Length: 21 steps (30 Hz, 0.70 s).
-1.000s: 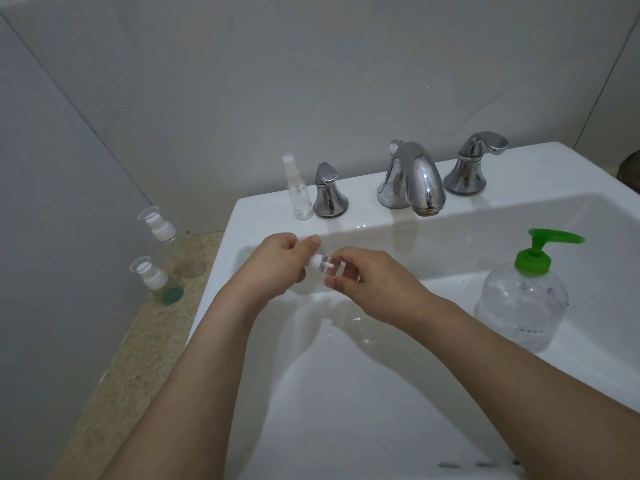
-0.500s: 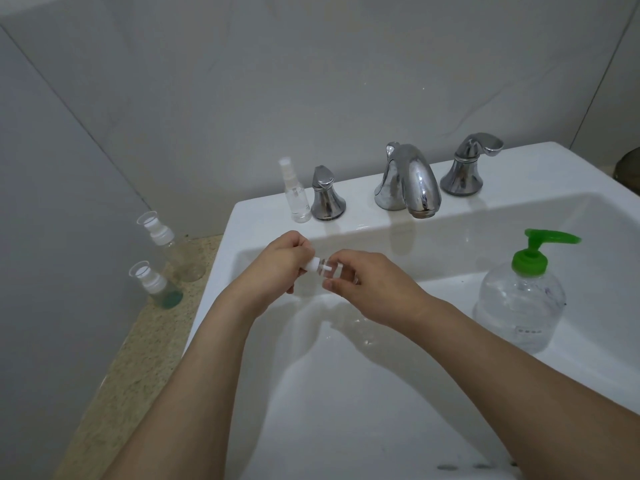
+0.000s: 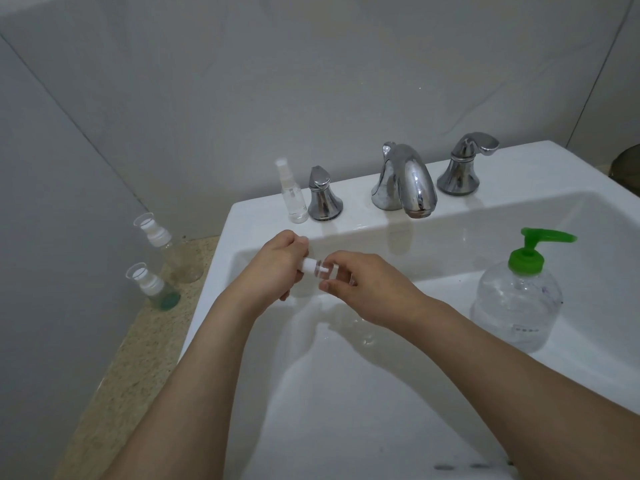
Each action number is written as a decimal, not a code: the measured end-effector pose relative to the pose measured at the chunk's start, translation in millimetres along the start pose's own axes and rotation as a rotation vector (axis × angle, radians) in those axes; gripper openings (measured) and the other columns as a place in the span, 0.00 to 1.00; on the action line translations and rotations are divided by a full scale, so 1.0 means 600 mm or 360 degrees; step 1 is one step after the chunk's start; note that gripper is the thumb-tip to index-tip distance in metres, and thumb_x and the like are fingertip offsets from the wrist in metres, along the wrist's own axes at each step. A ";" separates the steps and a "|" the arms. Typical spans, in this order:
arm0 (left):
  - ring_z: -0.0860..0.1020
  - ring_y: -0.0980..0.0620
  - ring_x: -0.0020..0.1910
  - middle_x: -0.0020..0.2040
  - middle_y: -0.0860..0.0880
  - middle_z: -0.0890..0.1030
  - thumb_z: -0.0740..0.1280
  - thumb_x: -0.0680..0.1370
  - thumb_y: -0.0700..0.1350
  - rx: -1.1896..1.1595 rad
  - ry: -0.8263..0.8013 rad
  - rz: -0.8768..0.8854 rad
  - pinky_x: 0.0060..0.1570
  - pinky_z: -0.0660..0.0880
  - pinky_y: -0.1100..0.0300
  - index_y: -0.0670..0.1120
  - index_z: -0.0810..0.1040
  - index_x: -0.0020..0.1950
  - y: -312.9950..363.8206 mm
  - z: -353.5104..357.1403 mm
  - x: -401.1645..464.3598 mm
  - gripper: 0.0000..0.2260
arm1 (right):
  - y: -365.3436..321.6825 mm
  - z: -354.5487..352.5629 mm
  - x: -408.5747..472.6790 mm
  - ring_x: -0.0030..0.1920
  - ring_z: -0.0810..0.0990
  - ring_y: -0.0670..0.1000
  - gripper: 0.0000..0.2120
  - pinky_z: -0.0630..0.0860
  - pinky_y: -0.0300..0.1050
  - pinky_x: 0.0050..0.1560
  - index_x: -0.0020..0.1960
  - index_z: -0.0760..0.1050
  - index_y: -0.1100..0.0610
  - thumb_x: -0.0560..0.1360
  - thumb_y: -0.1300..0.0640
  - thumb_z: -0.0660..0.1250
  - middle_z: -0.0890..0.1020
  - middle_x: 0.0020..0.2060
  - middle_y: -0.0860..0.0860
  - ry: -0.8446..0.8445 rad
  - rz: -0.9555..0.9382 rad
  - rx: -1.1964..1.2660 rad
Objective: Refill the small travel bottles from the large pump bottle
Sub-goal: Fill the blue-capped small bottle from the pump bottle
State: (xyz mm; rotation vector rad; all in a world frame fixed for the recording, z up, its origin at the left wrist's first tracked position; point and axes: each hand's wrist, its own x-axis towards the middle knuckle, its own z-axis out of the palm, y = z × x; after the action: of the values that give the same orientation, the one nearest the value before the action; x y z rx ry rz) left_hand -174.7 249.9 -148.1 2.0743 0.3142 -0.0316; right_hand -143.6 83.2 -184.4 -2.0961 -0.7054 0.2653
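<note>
Over the white sink basin (image 3: 363, 393) I hold a small clear travel bottle (image 3: 320, 268) sideways between both hands. My left hand (image 3: 277, 271) pinches its white cap end; my right hand (image 3: 363, 289) wraps its clear body, mostly hiding it. The large clear pump bottle (image 3: 517, 303) with a green pump stands on the sink's right inner ledge, apart from my hands. A slim clear spray bottle (image 3: 292, 192) stands on the sink's back rim. Two capped travel bottles stand on the speckled counter at left: a clear one (image 3: 173, 251) and one with blue-green liquid (image 3: 156, 289).
A chrome faucet spout (image 3: 405, 181) and two chrome handles, left (image 3: 323, 195) and right (image 3: 462, 166), line the back rim. Grey tiled walls close in behind and at left. Water drops lie in the basin below my right hand.
Both hands with the small bottle have stayed over the basin, shifting only slightly; my left fingers have re-gripped on the cap end. Other bottles have not moved.
</note>
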 end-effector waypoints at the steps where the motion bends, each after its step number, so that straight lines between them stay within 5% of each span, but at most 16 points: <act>1: 0.66 0.60 0.21 0.22 0.59 0.68 0.57 0.85 0.47 0.0018 0.0011 0.0003 0.29 0.63 0.59 0.47 0.68 0.44 -0.001 0.000 0.000 0.11 | 0.000 0.000 0.001 0.36 0.75 0.45 0.06 0.73 0.43 0.39 0.52 0.76 0.49 0.76 0.49 0.66 0.77 0.37 0.45 -0.0001 -0.0002 -0.0006; 8: 0.68 0.53 0.32 0.33 0.52 0.71 0.62 0.76 0.44 -0.0010 -0.0060 0.0032 0.35 0.66 0.57 0.48 0.70 0.44 0.003 -0.002 -0.001 0.02 | 0.003 0.000 0.001 0.35 0.75 0.45 0.05 0.71 0.42 0.37 0.50 0.76 0.49 0.76 0.49 0.66 0.77 0.37 0.45 0.0020 0.0013 0.0015; 14: 0.70 0.58 0.26 0.28 0.55 0.74 0.59 0.84 0.45 0.0071 -0.0019 0.0019 0.32 0.66 0.58 0.47 0.71 0.46 -0.003 -0.003 0.001 0.08 | 0.003 0.000 0.001 0.35 0.74 0.45 0.07 0.72 0.43 0.39 0.52 0.76 0.50 0.77 0.49 0.66 0.77 0.37 0.45 -0.0012 -0.0016 -0.0007; 19: 0.70 0.52 0.33 0.34 0.52 0.74 0.63 0.68 0.45 -0.0047 -0.0076 -0.0011 0.34 0.66 0.58 0.48 0.72 0.45 0.012 -0.004 -0.005 0.07 | 0.004 0.002 0.002 0.35 0.74 0.44 0.08 0.70 0.42 0.38 0.53 0.76 0.50 0.77 0.48 0.65 0.77 0.38 0.45 -0.0009 -0.0002 0.0011; 21: 0.69 0.51 0.27 0.28 0.52 0.75 0.63 0.77 0.45 -0.0017 -0.0054 -0.0022 0.29 0.65 0.58 0.45 0.72 0.44 0.010 -0.002 -0.006 0.05 | 0.004 0.003 0.001 0.35 0.74 0.44 0.07 0.69 0.41 0.37 0.52 0.76 0.50 0.77 0.48 0.65 0.77 0.38 0.45 -0.0024 -0.0007 0.0027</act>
State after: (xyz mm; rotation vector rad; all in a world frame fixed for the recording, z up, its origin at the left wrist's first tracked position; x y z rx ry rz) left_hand -177.0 247.3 -142.0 2.0589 0.3072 -0.0733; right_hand -142.9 83.9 -187.4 -2.0779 -0.7146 0.2841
